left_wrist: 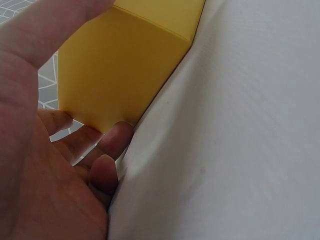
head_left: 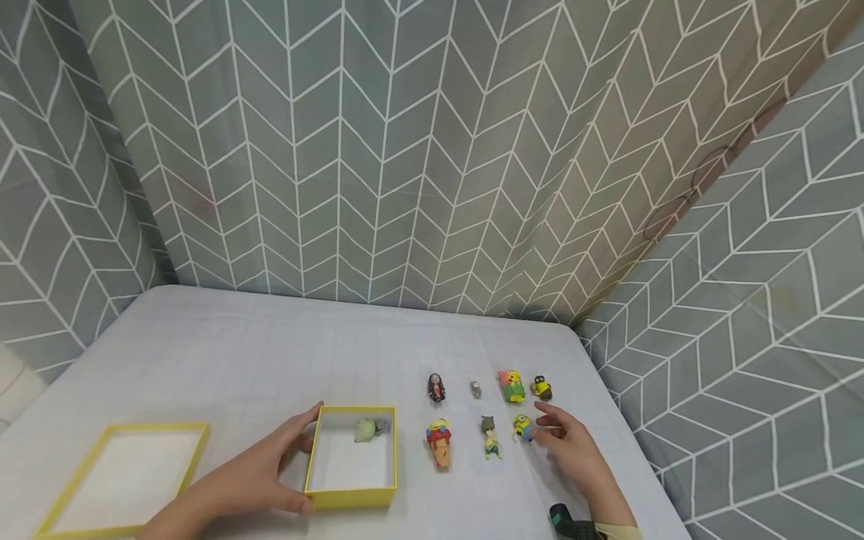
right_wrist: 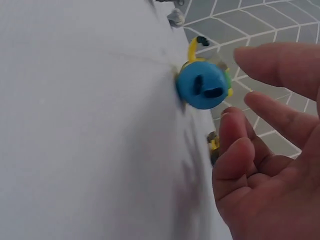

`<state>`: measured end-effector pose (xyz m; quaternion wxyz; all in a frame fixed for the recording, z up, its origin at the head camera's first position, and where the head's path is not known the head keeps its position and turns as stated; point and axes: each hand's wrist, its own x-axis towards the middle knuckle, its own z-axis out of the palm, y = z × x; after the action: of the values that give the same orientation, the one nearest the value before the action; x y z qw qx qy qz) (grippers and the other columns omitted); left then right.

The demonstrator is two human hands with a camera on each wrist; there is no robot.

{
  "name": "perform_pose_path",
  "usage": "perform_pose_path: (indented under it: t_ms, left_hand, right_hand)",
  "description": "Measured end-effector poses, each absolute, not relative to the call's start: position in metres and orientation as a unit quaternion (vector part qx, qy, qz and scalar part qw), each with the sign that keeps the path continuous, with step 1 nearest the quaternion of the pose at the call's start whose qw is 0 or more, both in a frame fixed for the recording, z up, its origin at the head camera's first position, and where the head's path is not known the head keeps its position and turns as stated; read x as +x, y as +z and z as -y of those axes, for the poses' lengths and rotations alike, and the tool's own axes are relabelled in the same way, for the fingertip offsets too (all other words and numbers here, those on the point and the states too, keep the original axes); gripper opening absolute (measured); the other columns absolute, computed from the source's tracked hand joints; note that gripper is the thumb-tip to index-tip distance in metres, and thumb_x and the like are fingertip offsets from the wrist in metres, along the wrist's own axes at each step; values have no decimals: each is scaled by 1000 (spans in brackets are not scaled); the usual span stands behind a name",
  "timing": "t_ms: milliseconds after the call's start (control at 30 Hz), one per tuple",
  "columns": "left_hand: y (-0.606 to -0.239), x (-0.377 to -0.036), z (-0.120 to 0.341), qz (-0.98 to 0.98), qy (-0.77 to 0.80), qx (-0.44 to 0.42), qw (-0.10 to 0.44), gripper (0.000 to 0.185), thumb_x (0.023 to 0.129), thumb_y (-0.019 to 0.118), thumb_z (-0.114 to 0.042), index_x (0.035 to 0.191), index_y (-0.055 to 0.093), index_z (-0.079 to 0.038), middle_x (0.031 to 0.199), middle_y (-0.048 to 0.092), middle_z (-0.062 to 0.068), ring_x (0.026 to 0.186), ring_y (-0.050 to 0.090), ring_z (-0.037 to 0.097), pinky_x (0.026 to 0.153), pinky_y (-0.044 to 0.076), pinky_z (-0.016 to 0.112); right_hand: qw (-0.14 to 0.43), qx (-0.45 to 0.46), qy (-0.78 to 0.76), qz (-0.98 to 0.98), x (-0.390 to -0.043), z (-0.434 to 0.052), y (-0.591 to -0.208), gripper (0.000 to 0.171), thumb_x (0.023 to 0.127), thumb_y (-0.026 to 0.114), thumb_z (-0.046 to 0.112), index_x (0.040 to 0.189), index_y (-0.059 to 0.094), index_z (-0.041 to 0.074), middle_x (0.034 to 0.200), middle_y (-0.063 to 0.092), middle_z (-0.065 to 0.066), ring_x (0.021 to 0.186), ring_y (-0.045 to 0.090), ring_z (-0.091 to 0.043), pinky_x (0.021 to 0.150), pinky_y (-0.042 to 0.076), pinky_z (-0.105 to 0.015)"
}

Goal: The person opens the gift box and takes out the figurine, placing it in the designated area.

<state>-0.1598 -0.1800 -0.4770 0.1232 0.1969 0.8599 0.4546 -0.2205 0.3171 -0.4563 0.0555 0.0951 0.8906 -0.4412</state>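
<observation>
The yellow-and-blue toy figure (head_left: 523, 427) stands low and right of centre in the head view, on the white worktop (head_left: 270, 352), at the right end of the nearer row of small figures. The right hand (head_left: 574, 450) sits just beside it, fingers spread and loosely bent, holding nothing; in the right wrist view the fingertips (right_wrist: 265, 57) are close to the figure's blue base (right_wrist: 202, 85) but not on it. The left hand (head_left: 250, 472) grips the left wall of the open yellow box (head_left: 351, 496), low centre, thumb at the near corner. A pale green figure (head_left: 367, 429) already lies inside.

The figure is small and rounded, so a glancing pinch could tip or roll it into its neighbours, the green-clothed figure (head_left: 490, 436) and the yellow one behind it (head_left: 541, 388). The light box could slide if the left hand slackens.

The yellow lid (head_left: 121, 480) lies at lower left.
</observation>
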Motion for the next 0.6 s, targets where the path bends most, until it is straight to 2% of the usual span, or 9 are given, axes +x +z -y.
perform_pose_path:
  t_ms: [233,433,600]
  left_hand:
    - [-477,-160,183,-863,451,204,106,126,64,92,-43,160,14,-15,123,52,2,104,51,10,80,43,25]
    - [-484,-161,182,-856,462,203,117,127,64,91,-46,160,13,-18,130,49,1,110,51,9,87,44,25]
    - [-487,-158,182,-857,462,206,104,127,64,92,-45,160,13,-18,128,51,1,110,51,9,87,44,25]
  right_hand:
    - [39,72,-491,-868,-223,-306,-439,54,94,69,21,144,50,11,128,57,-15,109,58,-26,84,50,-35]
    - [50,10,-513,-857,-221,-276,-424,52,92,71,17,141,54,9,123,61,-14,106,60,-22,83,52,-31]
    - [84,-79,-519,-847,-220,-235,-410,47,93,71,19,137,57,11,121,62,-15,106,62,-23,86,52,-33]
